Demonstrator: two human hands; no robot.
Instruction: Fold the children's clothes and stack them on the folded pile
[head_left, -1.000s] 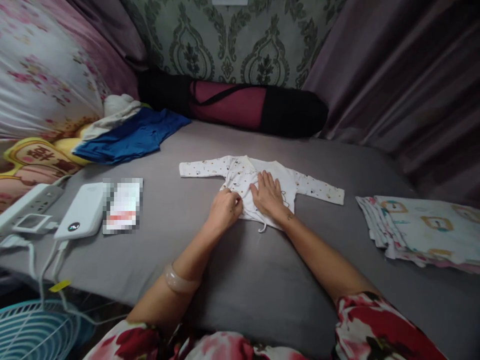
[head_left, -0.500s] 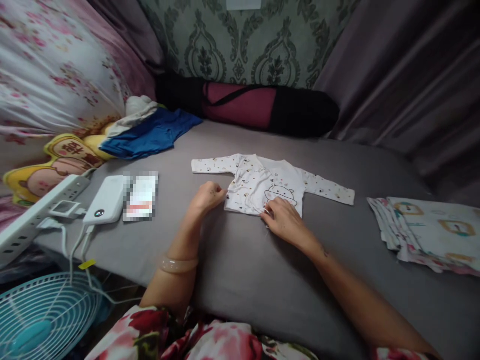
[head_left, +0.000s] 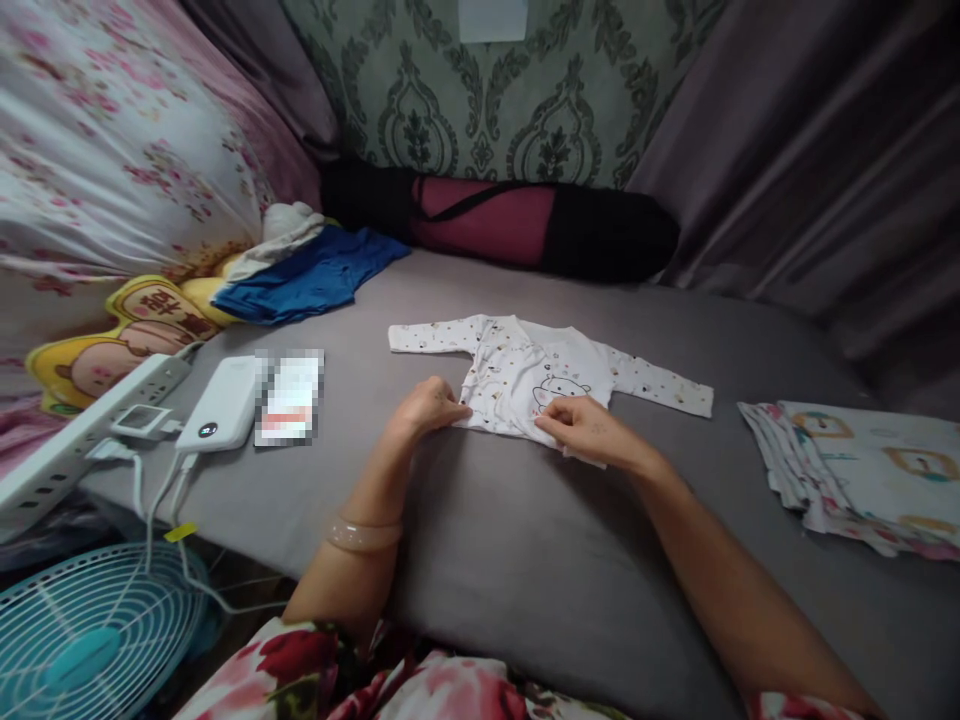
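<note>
A small white baby shirt lies spread on the grey sheet, its long sleeves stretched out to both sides. Tiny prints dot the sleeves and left front; a cartoon animal face is drawn on the right front. At the shirt's lower left corner, my left hand pinches the hem between thumb and fingers. My right hand grips the lower front edge below the animal face, with part of the drawing hidden behind it. The hem beside my right hand is slightly lifted.
Folded printed cloths are stacked at right. To the left lie a white power bank, a power strip, a blurred-out card and blue clothing. A long black and maroon bag lies along the wall. A fan stands lower left.
My left hand has moved right onto the shirt's lower corner and closed on it. My right hand has shifted slightly right, and the hem near it has been pulled toward me.
</note>
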